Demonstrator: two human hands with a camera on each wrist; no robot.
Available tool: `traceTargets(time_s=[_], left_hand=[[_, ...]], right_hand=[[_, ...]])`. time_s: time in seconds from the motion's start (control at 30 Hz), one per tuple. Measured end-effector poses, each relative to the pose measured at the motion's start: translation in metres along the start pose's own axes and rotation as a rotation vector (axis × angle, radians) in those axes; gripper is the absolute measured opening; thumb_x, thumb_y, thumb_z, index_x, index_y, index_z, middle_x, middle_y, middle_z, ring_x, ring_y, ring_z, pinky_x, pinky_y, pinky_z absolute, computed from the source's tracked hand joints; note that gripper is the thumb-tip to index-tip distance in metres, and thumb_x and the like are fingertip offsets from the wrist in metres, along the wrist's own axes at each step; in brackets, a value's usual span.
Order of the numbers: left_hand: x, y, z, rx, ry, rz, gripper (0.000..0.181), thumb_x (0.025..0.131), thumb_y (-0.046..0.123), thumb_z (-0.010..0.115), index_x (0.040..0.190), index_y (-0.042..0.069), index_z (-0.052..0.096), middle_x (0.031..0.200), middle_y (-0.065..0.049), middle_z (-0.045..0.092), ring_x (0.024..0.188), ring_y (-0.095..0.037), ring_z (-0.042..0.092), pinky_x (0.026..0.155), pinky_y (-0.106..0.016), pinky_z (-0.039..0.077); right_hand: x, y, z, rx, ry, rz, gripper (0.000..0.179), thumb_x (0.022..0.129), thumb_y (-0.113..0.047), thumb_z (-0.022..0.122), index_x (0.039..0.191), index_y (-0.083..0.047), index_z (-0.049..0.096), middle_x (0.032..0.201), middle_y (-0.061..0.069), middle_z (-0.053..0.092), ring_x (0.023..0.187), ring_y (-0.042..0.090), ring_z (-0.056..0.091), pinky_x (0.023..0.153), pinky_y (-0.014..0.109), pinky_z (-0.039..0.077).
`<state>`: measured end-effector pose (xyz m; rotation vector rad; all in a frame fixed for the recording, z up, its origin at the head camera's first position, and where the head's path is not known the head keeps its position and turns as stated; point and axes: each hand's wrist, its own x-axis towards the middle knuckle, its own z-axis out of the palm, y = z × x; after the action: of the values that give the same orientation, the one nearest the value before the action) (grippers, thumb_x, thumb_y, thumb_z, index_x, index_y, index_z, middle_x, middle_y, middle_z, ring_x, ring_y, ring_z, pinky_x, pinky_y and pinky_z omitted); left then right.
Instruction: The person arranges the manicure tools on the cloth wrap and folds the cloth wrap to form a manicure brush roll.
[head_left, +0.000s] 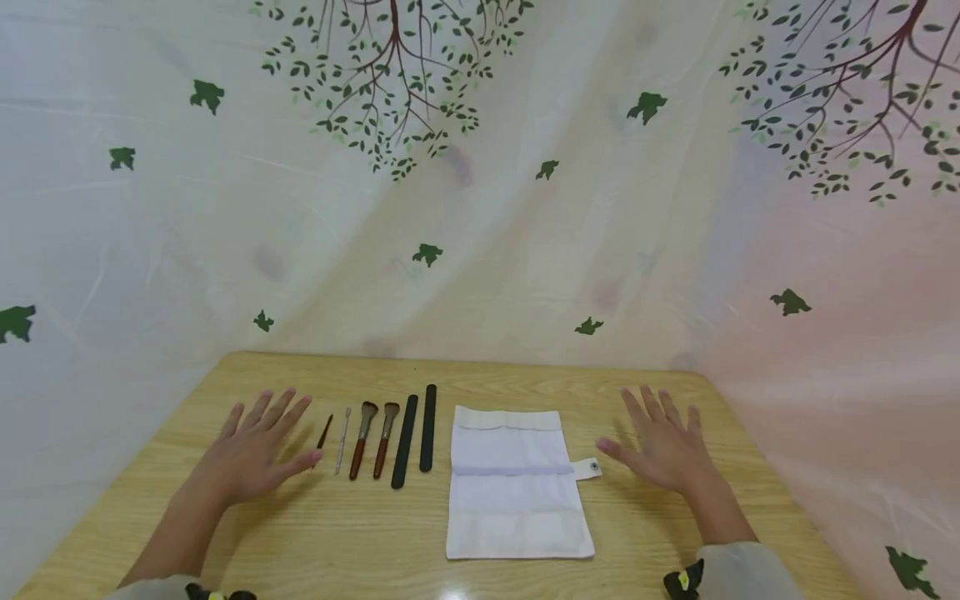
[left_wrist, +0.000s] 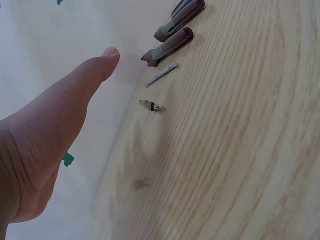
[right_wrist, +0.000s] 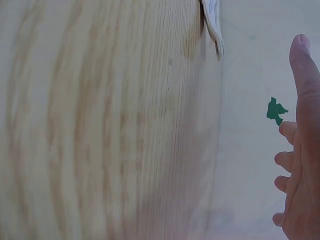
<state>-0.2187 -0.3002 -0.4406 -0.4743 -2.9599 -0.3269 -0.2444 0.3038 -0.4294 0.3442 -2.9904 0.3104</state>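
On the counter (head_left: 337, 550), between side edges, lay the white case (head_left: 517, 533), thin brush (head_left: 325, 432) nearer the left edge. Left hand (head_left: 251, 454) and right hand (head_left: 663, 448) had fingers (head_left: 278, 408) spread, empty; a low left-hand sweep might've rolled that brush.

The table (head_left: 337, 542) shows smooth, pale wood grain with a slight gloss at its near edge. Right of centre, the white pouch (head_left: 513, 496) looks like soft, matt cloth, its snap (head_left: 594, 466) metallic. To its left, the black strips (head_left: 428, 429) look smooth; the brushes (head_left: 362, 442) have smooth, reddish-brown handles (left_wrist: 178, 42) and fibrous heads (left_wrist: 149, 58). The far backdrop (head_left: 495, 308) is thin, wrinkled sheeting.
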Motion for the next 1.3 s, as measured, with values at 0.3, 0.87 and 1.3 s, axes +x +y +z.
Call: traceTargets(time_s=[0.3,0.87,1.3], left_hand=[[0.014,0.009,0.005,-0.028,-0.017,0.012,0.085,0.1,0.062,0.053,0.164,0.015,0.022,0.168,-0.02,0.019,0.152,-0.05,0.01,0.117,-0.068,-0.005],[0.046,0.029,0.023,-0.022,0.01,0.085,0.077,0.102,0.055,0.055,0.16,0.008,0.034,0.159,-0.025,0.037,0.144,-0.052,0.032,0.112,-0.072,0.021],[0.094,0.057,0.042,-0.115,-0.094,0.148,0.077,0.102,0.054,0.055,0.16,0.009,0.032,0.159,-0.022,0.038,0.145,-0.047,0.034,0.113,-0.07,0.022]], right_hand=[[0.012,-0.017,0.013,0.014,0.029,-0.036,0.099,0.093,-0.075,0.051,0.162,-0.01,0.026,0.165,0.028,0.021,0.149,0.054,0.016,0.11,0.078,-0.002],[0.037,-0.074,0.038,0.158,-0.078,-0.135,0.09,0.095,-0.067,0.057,0.157,-0.004,0.037,0.158,0.025,0.038,0.144,0.05,0.033,0.112,0.071,0.024],[0.046,-0.126,0.049,0.297,-0.175,-0.193,0.065,0.092,-0.042,0.077,0.143,-0.006,0.058,0.141,0.018,0.057,0.133,0.038,0.05,0.109,0.055,0.041]])
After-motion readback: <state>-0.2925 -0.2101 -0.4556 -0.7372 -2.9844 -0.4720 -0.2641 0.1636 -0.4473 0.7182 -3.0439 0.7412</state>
